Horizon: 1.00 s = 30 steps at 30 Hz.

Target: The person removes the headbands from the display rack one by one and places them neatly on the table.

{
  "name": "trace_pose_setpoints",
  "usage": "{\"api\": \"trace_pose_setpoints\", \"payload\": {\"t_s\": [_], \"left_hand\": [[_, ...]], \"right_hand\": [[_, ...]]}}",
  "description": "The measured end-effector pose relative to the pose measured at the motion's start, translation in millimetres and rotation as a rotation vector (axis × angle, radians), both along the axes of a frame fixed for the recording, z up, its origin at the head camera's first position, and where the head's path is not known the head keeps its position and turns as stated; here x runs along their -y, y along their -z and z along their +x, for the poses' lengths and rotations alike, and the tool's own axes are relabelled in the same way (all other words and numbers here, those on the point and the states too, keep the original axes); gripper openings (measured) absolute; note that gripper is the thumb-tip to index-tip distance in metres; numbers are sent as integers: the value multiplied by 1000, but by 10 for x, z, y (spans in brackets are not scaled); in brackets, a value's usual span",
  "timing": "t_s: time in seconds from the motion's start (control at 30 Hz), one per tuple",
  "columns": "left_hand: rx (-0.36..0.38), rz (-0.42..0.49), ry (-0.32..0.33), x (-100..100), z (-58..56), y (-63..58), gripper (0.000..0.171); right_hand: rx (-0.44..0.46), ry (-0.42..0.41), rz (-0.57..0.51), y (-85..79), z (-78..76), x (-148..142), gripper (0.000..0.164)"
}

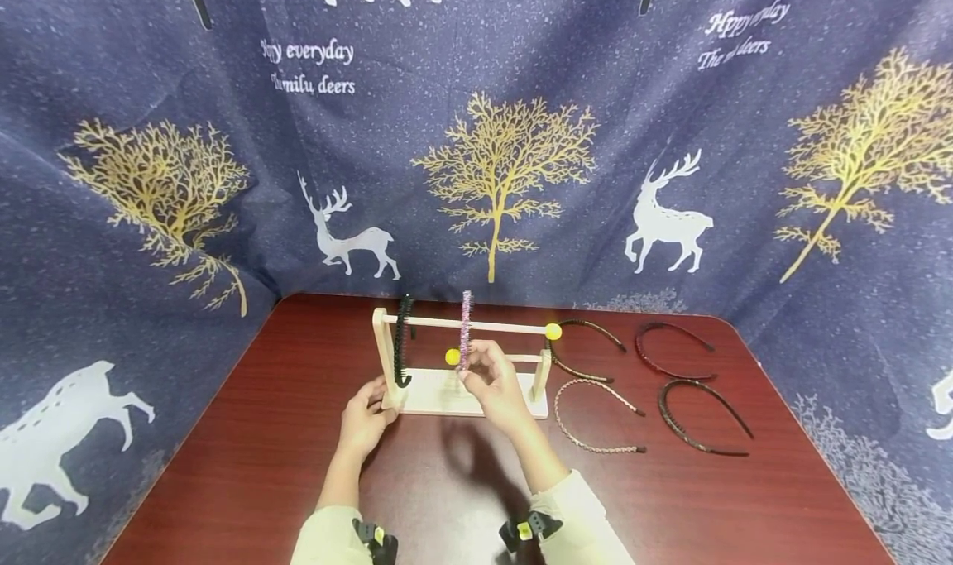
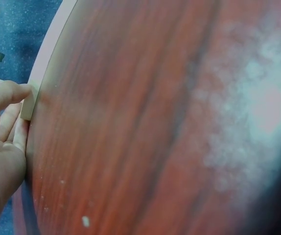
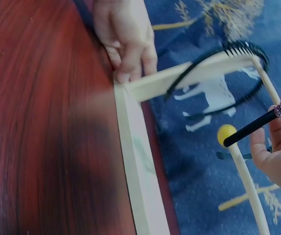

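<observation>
A pale wooden rack (image 1: 428,393) with two rods stands on the table, a yellow ball capping the free end of each rod. My left hand (image 1: 363,420) grips the left end of its base; in the left wrist view, thumb and fingers close around the wooden edge (image 2: 29,104). With my right hand (image 1: 500,391) I pinch a glittery pink-purple headband (image 1: 466,321) at the upper rod. Its dark end (image 3: 252,127) overlaps the lower rod's yellow ball (image 3: 226,134) in the right wrist view. A black toothed headband (image 1: 401,342) hangs near the rack's left upright.
Right of the rack, several headbands lie on the red-brown table (image 1: 260,449): a beaded pale one (image 1: 563,420), a dark red one (image 1: 642,354), a brown braided one (image 1: 673,424) and a dark one (image 1: 588,376). Behind the table hangs a blue deer-print cloth (image 1: 447,217).
</observation>
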<state>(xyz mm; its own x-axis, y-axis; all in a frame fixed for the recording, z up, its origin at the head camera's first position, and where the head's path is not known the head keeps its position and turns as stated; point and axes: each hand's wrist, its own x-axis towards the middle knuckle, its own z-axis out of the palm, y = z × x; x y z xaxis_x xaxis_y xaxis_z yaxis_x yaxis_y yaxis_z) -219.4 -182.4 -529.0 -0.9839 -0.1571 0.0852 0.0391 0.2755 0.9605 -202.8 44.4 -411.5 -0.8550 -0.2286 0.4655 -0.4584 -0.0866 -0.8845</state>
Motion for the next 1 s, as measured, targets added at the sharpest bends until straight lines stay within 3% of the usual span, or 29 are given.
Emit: {"api": "trace_pose_setpoints", "payload": {"t_s": [0.27, 0.5, 1.0], "left_hand": [[-8, 3, 0, -4, 14, -9, 61], [3, -10, 1, 3, 2, -2, 61], [7, -14, 6, 2, 5, -5, 61]], "right_hand": [[-5, 82, -13, -17, 18, -193, 30], [15, 111, -33, 148, -86, -375, 33], [-89, 177, -174, 181, -101, -672, 28]]}}
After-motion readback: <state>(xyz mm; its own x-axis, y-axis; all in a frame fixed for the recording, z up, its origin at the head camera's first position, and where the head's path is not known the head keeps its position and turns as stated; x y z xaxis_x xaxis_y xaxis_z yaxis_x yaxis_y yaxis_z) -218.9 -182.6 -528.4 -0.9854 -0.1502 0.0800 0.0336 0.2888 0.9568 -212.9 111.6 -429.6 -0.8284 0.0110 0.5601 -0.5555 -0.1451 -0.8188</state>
